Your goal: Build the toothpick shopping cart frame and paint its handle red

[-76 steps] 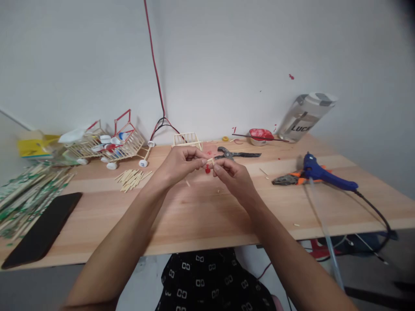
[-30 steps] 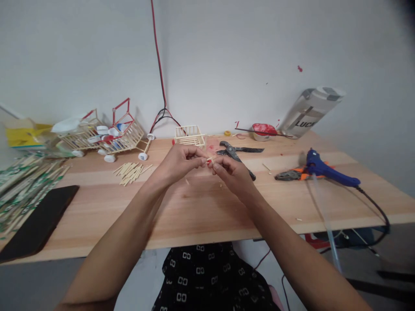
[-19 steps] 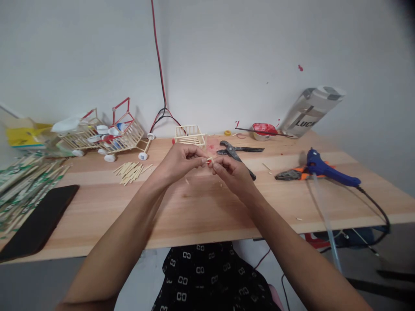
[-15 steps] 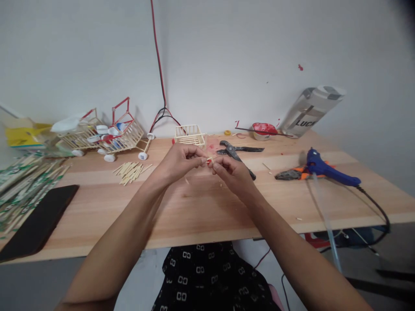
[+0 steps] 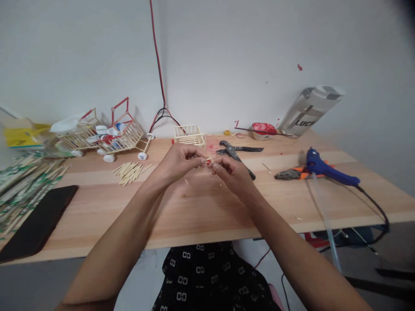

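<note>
My left hand (image 5: 183, 163) and my right hand (image 5: 232, 172) meet above the middle of the table, fingertips pinched close together. Between them is a small piece of pale wooden stick with red on it (image 5: 209, 161), mostly covered by the fingers. Both hands are closed on it. Just behind my left hand stands a small stick-built basket (image 5: 189, 136). Black-handled cutting pliers (image 5: 231, 151) lie open behind my right hand. A pile of short cut sticks (image 5: 131, 172) rests left of my left hand.
Two small stick carts (image 5: 121, 134) with white wheels stand at back left. Wrapped chopsticks (image 5: 22, 190) and a black phone-like slab (image 5: 42, 220) lie at left. On the right are a blue glue gun (image 5: 333, 170), orange-handled pliers (image 5: 288, 174) and a red paint bowl (image 5: 264, 131).
Both hands hold almost the same pose over the table. The view has shifted very slightly; nothing else has visibly moved.
</note>
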`<state>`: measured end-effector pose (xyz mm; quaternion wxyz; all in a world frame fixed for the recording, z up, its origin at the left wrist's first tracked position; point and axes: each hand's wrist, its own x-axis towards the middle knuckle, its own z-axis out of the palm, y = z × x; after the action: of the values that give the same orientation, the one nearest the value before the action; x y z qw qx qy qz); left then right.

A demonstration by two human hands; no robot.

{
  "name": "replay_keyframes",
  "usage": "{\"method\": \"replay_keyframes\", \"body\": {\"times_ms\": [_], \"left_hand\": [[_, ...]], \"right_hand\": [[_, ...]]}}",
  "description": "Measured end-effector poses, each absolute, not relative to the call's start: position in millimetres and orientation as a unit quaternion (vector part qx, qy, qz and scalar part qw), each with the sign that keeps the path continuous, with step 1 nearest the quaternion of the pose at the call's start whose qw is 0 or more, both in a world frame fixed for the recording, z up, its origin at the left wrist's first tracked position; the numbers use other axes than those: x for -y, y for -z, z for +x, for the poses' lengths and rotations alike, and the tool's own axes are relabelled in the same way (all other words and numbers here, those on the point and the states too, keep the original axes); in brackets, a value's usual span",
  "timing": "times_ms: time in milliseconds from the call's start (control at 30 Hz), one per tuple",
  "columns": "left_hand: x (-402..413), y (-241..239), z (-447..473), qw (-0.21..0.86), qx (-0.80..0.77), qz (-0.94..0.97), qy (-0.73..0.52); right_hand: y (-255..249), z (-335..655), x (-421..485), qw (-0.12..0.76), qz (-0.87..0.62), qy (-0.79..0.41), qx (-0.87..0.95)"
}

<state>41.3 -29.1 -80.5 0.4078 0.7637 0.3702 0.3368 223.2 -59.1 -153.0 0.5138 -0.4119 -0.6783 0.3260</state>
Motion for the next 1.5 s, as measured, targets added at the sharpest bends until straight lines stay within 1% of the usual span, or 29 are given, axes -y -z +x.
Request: {"method": "replay_keyframes", "body": {"times_ms": [1500], "left_hand": [[30.0,77.6,40.7,0.404,-0.376,0.767,-0.326]], "right_hand": [[154.6,222.7,60.0,0.513,-0.417,-0.322,0.678]]}}
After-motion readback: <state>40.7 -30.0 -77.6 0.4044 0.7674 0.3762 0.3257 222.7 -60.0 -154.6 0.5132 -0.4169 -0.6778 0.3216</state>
